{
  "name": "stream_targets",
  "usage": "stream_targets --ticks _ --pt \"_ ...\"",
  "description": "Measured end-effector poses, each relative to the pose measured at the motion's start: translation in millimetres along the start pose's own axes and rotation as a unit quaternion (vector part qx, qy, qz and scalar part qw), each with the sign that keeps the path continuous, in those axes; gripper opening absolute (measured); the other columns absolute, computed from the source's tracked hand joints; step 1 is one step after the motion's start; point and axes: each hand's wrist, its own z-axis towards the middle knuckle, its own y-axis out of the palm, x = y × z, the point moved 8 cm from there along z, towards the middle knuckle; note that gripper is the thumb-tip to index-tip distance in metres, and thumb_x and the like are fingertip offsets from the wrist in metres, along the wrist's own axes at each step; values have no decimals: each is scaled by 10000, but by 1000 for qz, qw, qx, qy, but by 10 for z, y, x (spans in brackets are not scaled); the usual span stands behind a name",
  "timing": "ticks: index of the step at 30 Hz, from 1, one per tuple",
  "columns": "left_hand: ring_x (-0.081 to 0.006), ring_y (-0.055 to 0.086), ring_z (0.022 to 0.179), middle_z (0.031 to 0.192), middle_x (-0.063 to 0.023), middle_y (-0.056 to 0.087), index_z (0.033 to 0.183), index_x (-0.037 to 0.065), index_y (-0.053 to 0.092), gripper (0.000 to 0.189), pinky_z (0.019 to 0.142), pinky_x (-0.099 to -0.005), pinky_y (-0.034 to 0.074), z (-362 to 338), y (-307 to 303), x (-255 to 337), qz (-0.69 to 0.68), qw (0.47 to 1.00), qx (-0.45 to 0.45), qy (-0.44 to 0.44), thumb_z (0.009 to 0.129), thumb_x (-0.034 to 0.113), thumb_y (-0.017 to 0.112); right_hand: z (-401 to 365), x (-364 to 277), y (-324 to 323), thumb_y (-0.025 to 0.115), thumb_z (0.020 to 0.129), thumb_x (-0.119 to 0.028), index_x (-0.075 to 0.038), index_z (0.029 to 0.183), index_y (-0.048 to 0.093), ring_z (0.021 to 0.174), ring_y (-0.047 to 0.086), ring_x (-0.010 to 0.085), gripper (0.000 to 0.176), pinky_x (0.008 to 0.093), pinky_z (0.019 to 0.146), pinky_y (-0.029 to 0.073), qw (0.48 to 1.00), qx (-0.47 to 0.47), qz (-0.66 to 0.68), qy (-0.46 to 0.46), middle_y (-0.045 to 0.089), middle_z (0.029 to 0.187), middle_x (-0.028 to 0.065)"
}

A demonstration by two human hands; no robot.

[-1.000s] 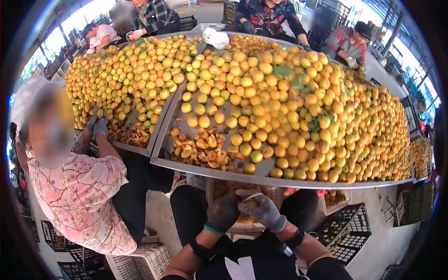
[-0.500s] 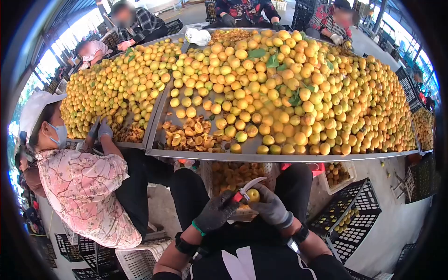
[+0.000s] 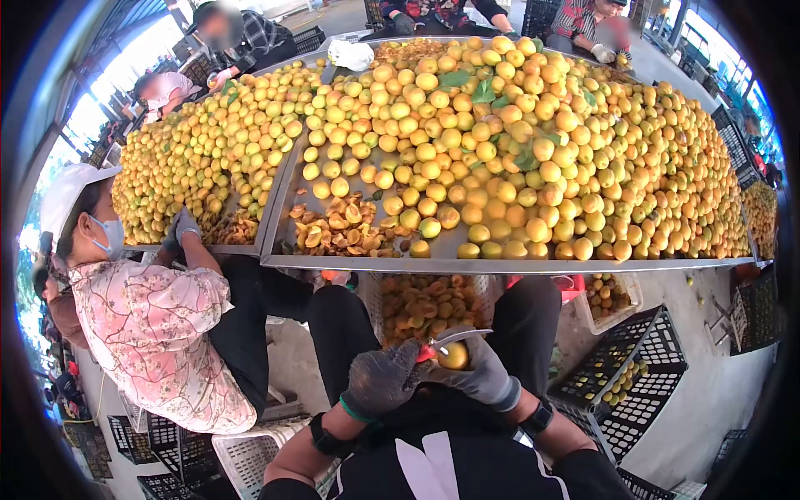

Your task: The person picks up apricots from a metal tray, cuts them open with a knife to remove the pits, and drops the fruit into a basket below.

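Note:
My left hand [image 3: 382, 379], in a dark grey glove, is wrapped round the red handle of a curved knife [image 3: 458, 337]. The blade points right and passes over the top of an apricot [image 3: 453, 357]. That apricot sits in the fingers of my gloved right hand [image 3: 487, 377], close against the knife. Both hands meet above my lap. Just beyond them, a crate [image 3: 372, 310] between my knees holds many split apricots [image 3: 429, 307].
A metal table [image 3: 350, 263] before me carries a big heap of whole apricots [image 3: 533, 158] and a small pile of cut pieces [image 3: 337, 227]. A co-worker [image 3: 154, 333] sits at my left. Black crates [image 3: 658, 358] stand at my right; others work across the table.
The view has tipped slightly downward. My hands and knife have turned a little, and the blade now lies flatter across the apricot. The co-worker's hands on the left have shifted slightly.

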Motion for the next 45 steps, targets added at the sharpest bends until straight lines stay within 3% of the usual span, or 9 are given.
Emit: stream_targets --ticks 8,22,27,28,32,35,41,43,45 --pt "-254 592 543 724 -93 592 1076 52 589 364 443 -387 433 -12 35 88 137 989 -57 11 781 255 660 -37 83 71 807 770 -157 -21 1169 513 932 559 184 514 310 835 466 989 17 128 77 548 1032 94" --pt "-344 652 695 802 -151 644 1073 48 553 341 571 -443 504 -80 289 -121 -40 988 -130 -72 805 209 691 -13 96 59 809 733 -97 -13 1128 534 892 569 255 488 333 809 472 998 57 -15 -21 556 1039 126" --pt "-391 645 755 838 -189 641 1105 44 534 360 621 -481 505 -62 480 -153 -230 950 -147 -152 820 213 676 -6 203 42 740 809 -80 -43 1144 520 924 561 186 403 298 838 465 955 -32 231 181 556 1050 80" --pt "-413 641 797 851 -215 636 1141 42 515 387 645 -483 507 -82 541 -162 -234 948 -147 -154 828 213 664 15 238 7 696 859 -87 -49 1154 524 906 564 151 344 267 827 469 991 -29 102 85 558 1056 56" --pt "-425 631 828 870 -235 634 1144 46 517 380 685 -482 505 -120 630 -291 -94 949 -264 -143 846 240 649 -6 237 55 659 897 -102 -44 1170 526 906 564 124 310 245 813 476 989 -72 104 71 561 1083 42" --pt "-406 634 851 932 -274 615 1144 61 523 363 679 -466 510 -105 604 -303 -63 960 -254 -95 855 254 628 -232 498 306 633 914 -117 -57 1232 497 965 564 119 351 241 807 484 816 -62 438 371 567 1130 60" --pt "-256 645 862 974 -151 615 1133 59 514 375 753 -373 507 -47 339 -532 -365 884 -70 -283 814 107 705 25 559 -44 672 828 6 -73 1145 464 951 603 179 387 299 823 515 947 30 296 123 564 1083 65" --pt "-211 616 911 1066 -111 580 1187 56 496 471 783 -362 502 11 212 -580 -434 844 -50 -311 788 73 747 54 503 -133 707 799 22 -74 1138 456 993 610 201 432 312 855 514 938 63 330 87 561 1109 73" --pt "-258 631 1005 1222 -165 549 1296 58 454 571 833 -358 504 143 8 -395 -348 911 -24 -221 813 145 745 51 311 -181 726 807 -27 -76 1163 446 1023 611 209 455 320 878 509 894 90 435 54 569 1098 80"
